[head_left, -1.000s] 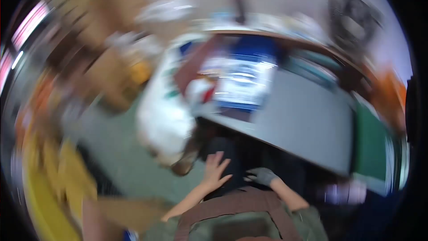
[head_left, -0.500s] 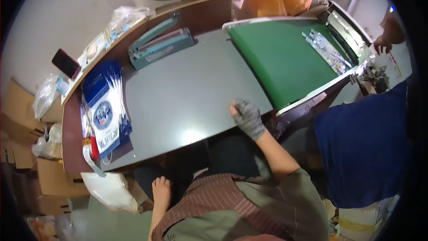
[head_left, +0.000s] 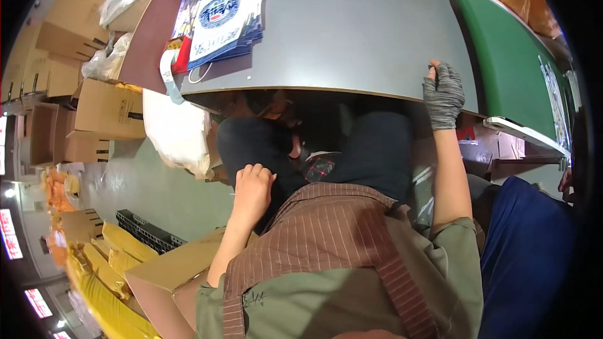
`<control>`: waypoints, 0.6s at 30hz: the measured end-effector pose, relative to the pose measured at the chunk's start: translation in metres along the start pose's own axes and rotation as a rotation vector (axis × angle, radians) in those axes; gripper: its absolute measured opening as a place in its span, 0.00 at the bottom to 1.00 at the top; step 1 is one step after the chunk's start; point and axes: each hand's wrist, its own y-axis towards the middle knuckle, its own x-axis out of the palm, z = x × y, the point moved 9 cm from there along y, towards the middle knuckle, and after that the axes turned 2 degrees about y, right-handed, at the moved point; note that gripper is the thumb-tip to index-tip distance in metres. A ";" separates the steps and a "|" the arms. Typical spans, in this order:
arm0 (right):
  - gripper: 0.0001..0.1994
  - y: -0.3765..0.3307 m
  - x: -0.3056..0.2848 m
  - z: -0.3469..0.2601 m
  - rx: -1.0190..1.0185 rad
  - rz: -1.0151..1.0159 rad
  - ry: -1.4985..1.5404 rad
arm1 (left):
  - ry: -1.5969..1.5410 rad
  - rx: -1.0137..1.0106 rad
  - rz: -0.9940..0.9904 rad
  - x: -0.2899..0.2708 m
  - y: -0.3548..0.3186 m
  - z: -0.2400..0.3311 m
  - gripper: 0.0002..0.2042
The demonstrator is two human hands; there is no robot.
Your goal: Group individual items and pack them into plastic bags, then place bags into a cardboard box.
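- Head view, looking down: the person sits at a grey, curved-edged flat worktable (head_left: 352,37) that fills the upper middle of the frame.
- The right hand (head_left: 443,91), in a grey knitted fingerless glove, rests at the table's near edge at centre right. Its fingers are curled loosely over the rim, thumb tip bare on top, touching the edge and holding nothing else.
- The left hand (head_left: 251,185) is bare and sits low at centre left, against the dark trouser leg. Its fingers are folded into a loose fist, and nothing shows inside it.
- A stack of blue-and-white printed flat bags (head_left: 223,12) lies on the table at upper left, well apart from both hands. It is the nearest loose stock.
- By their look the bags are light, thin and floppy, with a slick printed face. The top one would likely slide off the pile, and is best pinched at a free corner or short edge, not pressed flat from above.
- A red-and-white tape dispenser (head_left: 176,63) sits just below the stack at the table's left end.
- A green conveyor belt (head_left: 509,56) runs down the upper right, beside the table.
- Brown cardboard boxes (head_left: 107,110) stand on the floor at left, with a white plastic sack (head_left: 176,132) beside them.
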 end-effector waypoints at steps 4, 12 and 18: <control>0.10 -0.001 0.001 0.005 0.032 -0.051 -0.021 | -0.059 0.041 0.016 -0.006 -0.007 0.012 0.05; 0.11 0.001 0.013 0.007 0.010 -0.114 -0.063 | -0.196 0.165 0.006 0.011 -0.015 0.038 0.05; 0.12 0.001 0.029 0.024 0.038 -0.228 -0.081 | -0.289 0.299 0.031 0.039 -0.007 0.056 0.04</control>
